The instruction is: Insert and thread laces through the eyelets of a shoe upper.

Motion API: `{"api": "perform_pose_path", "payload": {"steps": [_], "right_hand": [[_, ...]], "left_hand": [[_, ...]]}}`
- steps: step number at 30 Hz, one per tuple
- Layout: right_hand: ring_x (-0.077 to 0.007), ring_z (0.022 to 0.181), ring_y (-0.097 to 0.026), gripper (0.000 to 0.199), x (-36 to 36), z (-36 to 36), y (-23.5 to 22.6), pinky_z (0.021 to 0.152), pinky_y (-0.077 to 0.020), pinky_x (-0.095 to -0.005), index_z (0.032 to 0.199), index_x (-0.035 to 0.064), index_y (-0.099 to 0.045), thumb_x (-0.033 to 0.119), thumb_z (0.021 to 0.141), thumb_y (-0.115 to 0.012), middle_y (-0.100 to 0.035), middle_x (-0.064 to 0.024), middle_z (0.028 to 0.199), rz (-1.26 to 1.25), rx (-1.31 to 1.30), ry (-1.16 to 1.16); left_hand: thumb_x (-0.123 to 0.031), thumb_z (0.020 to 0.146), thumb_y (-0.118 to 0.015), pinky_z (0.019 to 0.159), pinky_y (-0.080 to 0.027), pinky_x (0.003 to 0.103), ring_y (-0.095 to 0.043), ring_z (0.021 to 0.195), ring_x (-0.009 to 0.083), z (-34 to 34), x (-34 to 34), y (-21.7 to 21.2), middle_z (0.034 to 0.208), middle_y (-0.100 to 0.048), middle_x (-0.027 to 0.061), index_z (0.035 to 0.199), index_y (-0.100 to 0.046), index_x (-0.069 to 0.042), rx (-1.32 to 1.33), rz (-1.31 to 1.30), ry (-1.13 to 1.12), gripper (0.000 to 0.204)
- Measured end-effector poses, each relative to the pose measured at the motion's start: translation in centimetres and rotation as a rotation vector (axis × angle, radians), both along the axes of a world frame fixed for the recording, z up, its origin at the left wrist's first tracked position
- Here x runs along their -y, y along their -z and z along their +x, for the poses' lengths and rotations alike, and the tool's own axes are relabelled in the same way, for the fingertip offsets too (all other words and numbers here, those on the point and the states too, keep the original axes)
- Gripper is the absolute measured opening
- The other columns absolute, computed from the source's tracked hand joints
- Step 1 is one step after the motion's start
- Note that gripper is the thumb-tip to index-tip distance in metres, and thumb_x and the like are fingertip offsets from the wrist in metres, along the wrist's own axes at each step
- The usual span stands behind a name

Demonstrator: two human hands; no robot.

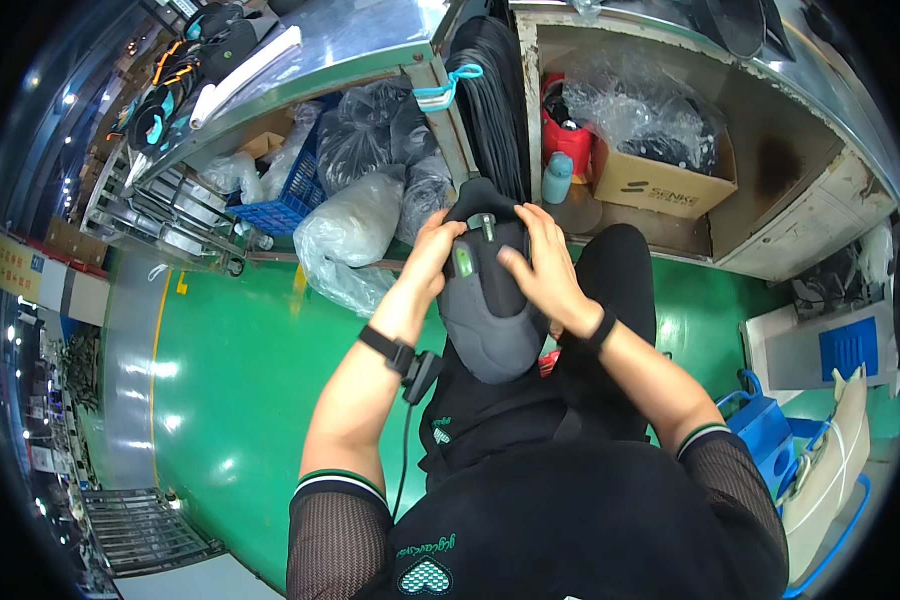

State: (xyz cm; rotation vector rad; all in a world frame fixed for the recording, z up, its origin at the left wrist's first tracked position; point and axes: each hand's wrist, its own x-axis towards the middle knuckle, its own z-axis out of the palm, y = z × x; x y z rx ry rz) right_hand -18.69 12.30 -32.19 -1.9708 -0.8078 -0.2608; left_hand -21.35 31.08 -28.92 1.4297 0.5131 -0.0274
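Note:
A dark grey padded piece point(485, 335) with a rounded, moulded near end rests over my lap; I cannot tell its exact kind. Its far part is black and curved, with a small green tag and a pale shiny fitting on the upper face. Along its left edge my left hand point(432, 250) is closed, fingers wrapped round the rim. On the other side my right hand point(552, 275) grips the far right edge, its thumb lying on the black face. Some fingertips of both hands are hidden behind the piece. A bit of red shows beside its lower right.
Ahead stands a metal table point(345, 50) with clear plastic bags point(350, 225) and a blue crate point(295, 185) beneath. Right of it, a cabinet shelf holds a cardboard box point(665, 185), a red container point(562, 135) and a blue-grey bottle point(557, 178). Blue-framed equipment point(770, 440) stands at right.

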Motion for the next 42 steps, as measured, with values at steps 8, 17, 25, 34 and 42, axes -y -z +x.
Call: {"api": "perform_pose_path", "payload": {"steps": [8,17,25,34,42], "right_hand": [[-0.0353,0.111,-0.048,0.044,-1.9,3.0,4.1,0.097,-0.0389,-0.0441,0.116,0.0008,-0.053,0.032,0.087,-0.065,-0.052,-0.0192,0.118,-0.106,-0.27,0.059],[-0.0122,0.067,-0.051,0.01,-8.1,12.2,-6.1,0.061,-0.0422,-0.0246,0.088,0.0009,-0.064,0.005,0.082,-0.07,-0.055,-0.0052,0.08,0.508,0.008,0.14],[-0.015,0.063,-0.057,0.009,1.8,5.3,-8.2,0.061,-0.0469,-0.0278,0.088,0.003,-0.057,0.01,0.093,-0.058,-0.058,-0.0041,0.076,0.515,-0.765,-0.347],[-0.0052,0.051,-0.048,0.012,13.7,1.1,-7.6,0.045,-0.039,-0.0208,0.096,0.0031,-0.063,0.014,0.091,-0.061,-0.052,0.0041,0.064,0.137,-1.137,-0.291],[-0.0038,0.051,-0.035,0.025,29.3,8.5,-0.3,0.042,-0.0295,-0.018,0.125,0.0048,-0.05,0.005,0.1,-0.044,-0.044,0.0031,0.071,1.3,-1.386,-0.129]], "left_hand": [[-0.013,0.083,-0.052,0.091,-0.048,0.035,-0.057,0.106,0.0263,1.6,-2.4,11.2,0.119,-0.056,0.0172,0.136,-0.04,0.002,-0.036,-0.252,-0.102,0.057],[-0.012,0.081,-0.046,0.096,-0.037,0.028,-0.05,0.102,0.02,2.8,-1.4,12.9,0.117,-0.052,0.0129,0.142,-0.035,0.003,0.05,0.007,-0.17,0.064],[-0.014,0.087,-0.06,0.101,-0.037,0.04,-0.051,0.114,0.0307,0.6,-0.2,5.8,0.119,-0.056,0.0177,0.123,-0.055,0.0,0.504,0.706,-0.185,0.039],[-0.024,0.104,-0.039,0.048,-0.024,0.024,-0.028,0.043,0.0069,-7.3,-8.0,-11.2,0.055,-0.032,-0.0042,0.09,-0.051,-0.007,0.95,-0.94,-0.157,0.025],[-0.026,0.102,-0.038,0.041,-0.02,0.026,-0.02,0.039,0.0102,-34.9,-25.2,10.2,0.05,-0.032,-0.0072,0.078,-0.055,-0.016,0.326,-0.782,-1.424,0.031]]}}
